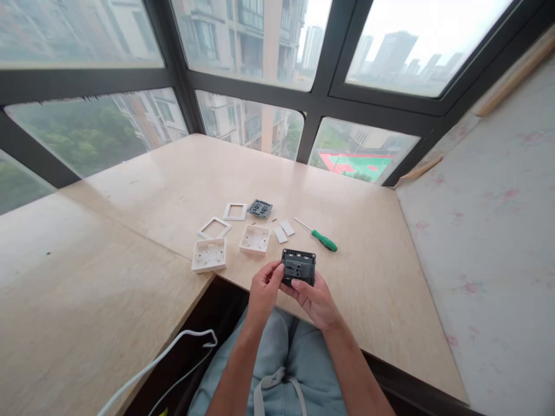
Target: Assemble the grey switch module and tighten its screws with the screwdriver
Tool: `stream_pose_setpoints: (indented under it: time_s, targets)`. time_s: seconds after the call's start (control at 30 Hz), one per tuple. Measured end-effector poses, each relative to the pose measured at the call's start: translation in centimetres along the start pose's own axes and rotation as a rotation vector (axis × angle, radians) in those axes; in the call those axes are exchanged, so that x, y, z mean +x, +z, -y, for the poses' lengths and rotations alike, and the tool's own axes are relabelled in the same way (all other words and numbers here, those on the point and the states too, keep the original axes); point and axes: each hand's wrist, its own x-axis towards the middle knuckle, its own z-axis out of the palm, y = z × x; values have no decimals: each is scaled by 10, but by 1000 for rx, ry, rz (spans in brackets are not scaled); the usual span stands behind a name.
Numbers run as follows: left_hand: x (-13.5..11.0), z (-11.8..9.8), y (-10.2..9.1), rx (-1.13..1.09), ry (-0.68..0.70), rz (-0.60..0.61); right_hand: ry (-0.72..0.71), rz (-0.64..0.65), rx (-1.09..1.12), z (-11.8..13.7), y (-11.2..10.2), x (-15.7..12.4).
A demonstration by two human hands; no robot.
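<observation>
A dark grey wall switch module (299, 267) is held between both hands just above the front edge of the table. My left hand (265, 284) pinches its left side with thumb and fingers. At its lower right, my right hand (315, 297) grips it, thumb on the near edge and fingers underneath. Beyond the hands lie a white mounting box (255, 239) with its open side up and two small white rocker plates (284, 231). A green-handled screwdriver (323, 240) rests to the right, its shaft pointing away to the left.
A second white mounting box (208, 255) stands at the left near the table corner. Two white frames (214, 227) and another dark module (260, 208) lie behind. Tiny screws are scattered nearby. A white cable (173, 344) hangs at lower left. Windows and a papered wall (481, 231) border the tabletop.
</observation>
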Motion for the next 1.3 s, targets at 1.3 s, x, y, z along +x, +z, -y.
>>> stream_pose_setpoints:
  time_s: [1.3]
  targets:
    - [0, 33, 8, 48, -14, -201, -28, -132, -267, -9, -21, 9]
